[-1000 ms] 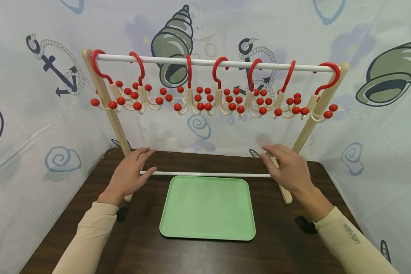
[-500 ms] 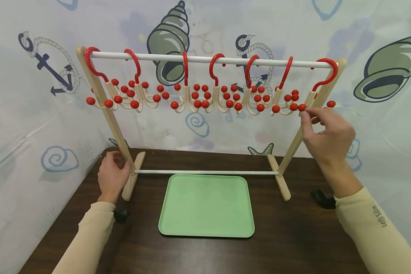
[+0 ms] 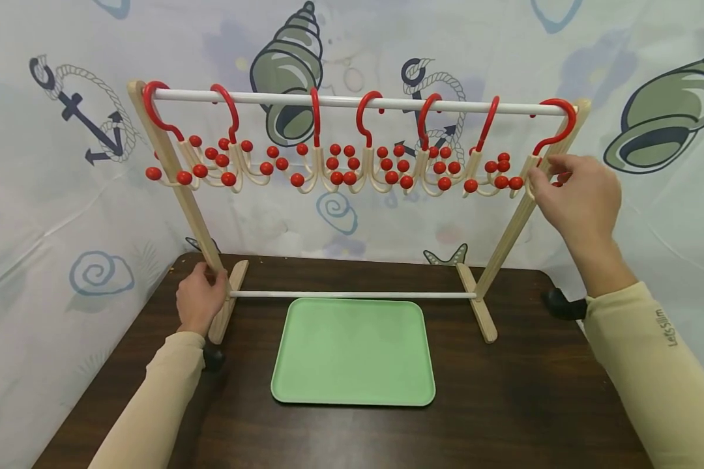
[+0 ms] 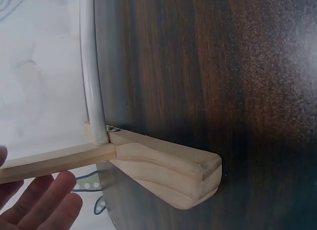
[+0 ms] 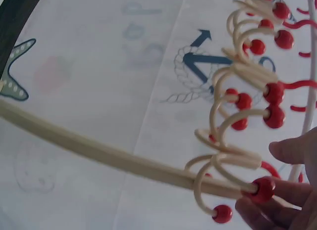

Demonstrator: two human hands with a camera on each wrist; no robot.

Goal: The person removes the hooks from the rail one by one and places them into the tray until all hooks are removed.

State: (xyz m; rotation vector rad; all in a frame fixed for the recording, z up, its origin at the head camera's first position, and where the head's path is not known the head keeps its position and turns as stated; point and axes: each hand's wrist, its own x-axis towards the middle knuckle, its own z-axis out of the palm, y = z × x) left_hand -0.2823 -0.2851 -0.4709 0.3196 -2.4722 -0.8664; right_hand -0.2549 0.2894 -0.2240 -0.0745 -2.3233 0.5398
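Observation:
At the left, my left hand (image 3: pixel 199 303) holds the low part of the rack's wooden post (image 3: pixel 191 207); in the left wrist view the post (image 4: pixel 57 163) passes between thumb and fingers (image 4: pixel 54 195). My right hand (image 3: pixel 581 195) is raised to the rightmost hook hanger (image 3: pixel 573 118), which hangs from the white top bar (image 3: pixel 270 99). In the right wrist view, the thumb (image 5: pixel 290 151) stands apart from the cream hanger body (image 5: pixel 237 158), and the fingers reach behind it near a red ball (image 5: pixel 262 189). Part of this hanger is hidden by the hand in the head view.
Several similar red-hooked, ball-tipped hangers (image 3: pixel 317 120) line the top bar. A green tray (image 3: pixel 352 352) lies on the dark wooden table (image 3: pixel 352 436), in front of the lower white bar (image 3: pixel 352 295). Patterned cloth (image 3: pixel 352 241) hangs behind.
My left hand has gone from beside the rack to its left post and taken hold there. The right hand has risen to the rightmost hanger and shifted further right.

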